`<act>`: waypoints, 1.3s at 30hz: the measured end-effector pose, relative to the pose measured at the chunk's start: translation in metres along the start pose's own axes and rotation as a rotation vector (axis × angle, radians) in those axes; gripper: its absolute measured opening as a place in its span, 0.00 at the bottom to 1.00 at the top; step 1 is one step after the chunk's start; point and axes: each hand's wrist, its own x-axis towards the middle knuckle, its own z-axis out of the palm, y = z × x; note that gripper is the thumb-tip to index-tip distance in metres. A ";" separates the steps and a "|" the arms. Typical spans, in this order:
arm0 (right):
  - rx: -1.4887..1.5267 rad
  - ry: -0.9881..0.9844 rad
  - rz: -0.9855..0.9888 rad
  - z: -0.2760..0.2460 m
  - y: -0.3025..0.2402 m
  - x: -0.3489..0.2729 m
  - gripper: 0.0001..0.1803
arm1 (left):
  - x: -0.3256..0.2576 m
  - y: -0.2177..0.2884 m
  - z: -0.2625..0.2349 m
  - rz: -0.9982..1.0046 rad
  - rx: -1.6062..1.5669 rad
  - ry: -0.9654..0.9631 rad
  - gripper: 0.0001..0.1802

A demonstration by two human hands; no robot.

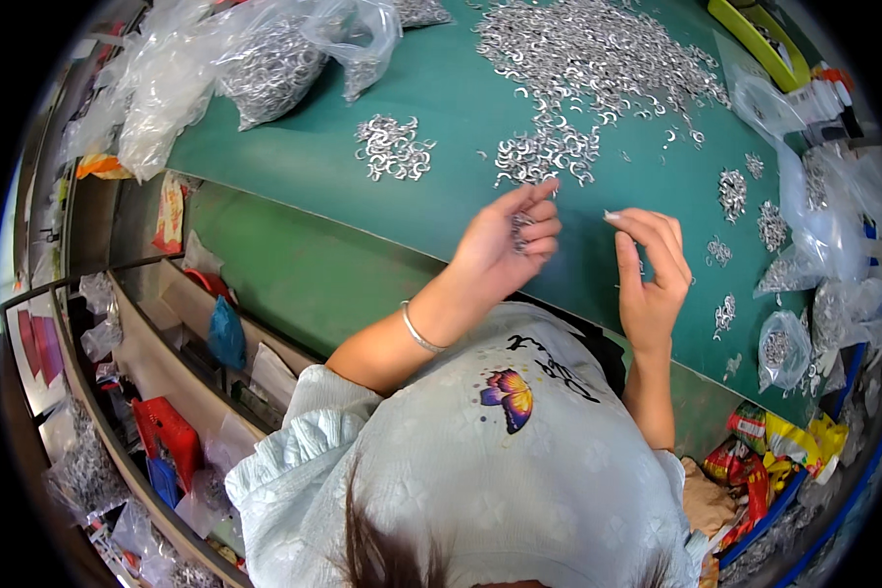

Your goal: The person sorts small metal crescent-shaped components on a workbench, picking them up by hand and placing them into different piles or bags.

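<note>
Several small silver crescent-shaped metal pieces (pixel 522 233) lie in the palm of my left hand (pixel 508 235). Its fingers curl round them, while the index finger reaches toward the near edge of a small heap of crescents (pixel 549 152). To the right, my right hand (pixel 657 267) is above the table with its fingers bent and the thumb apart from the index finger. A pale spot shows at that index fingertip; I cannot make out whether it is nail or metal. Beyond the small heap spreads a much larger pile of crescents (pixel 598 54).
On the green table (pixel 451 118) sits a separate crescent cluster (pixel 394 147), left of the heap. Clear bags of metal pieces (pixel 269 73) stand at the far left. Small clusters (pixel 732 194) and plastic bags (pixel 784 348) line the right. A yellow-green bin (pixel 762 44) is far right.
</note>
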 end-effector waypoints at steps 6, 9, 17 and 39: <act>-0.006 -0.096 0.023 -0.006 0.010 -0.009 0.06 | -0.034 0.056 0.026 0.617 0.546 0.477 0.13; -0.055 -0.077 0.018 -0.015 0.017 -0.010 0.06 | -0.031 0.103 0.026 1.061 1.458 0.542 0.13; -0.237 -0.073 0.146 -0.059 0.044 -0.025 0.07 | -0.026 0.166 -0.004 1.271 2.524 0.555 0.07; -0.171 -0.088 0.151 -0.057 0.050 -0.060 0.12 | 0.015 -0.063 0.017 0.690 2.444 -0.458 0.11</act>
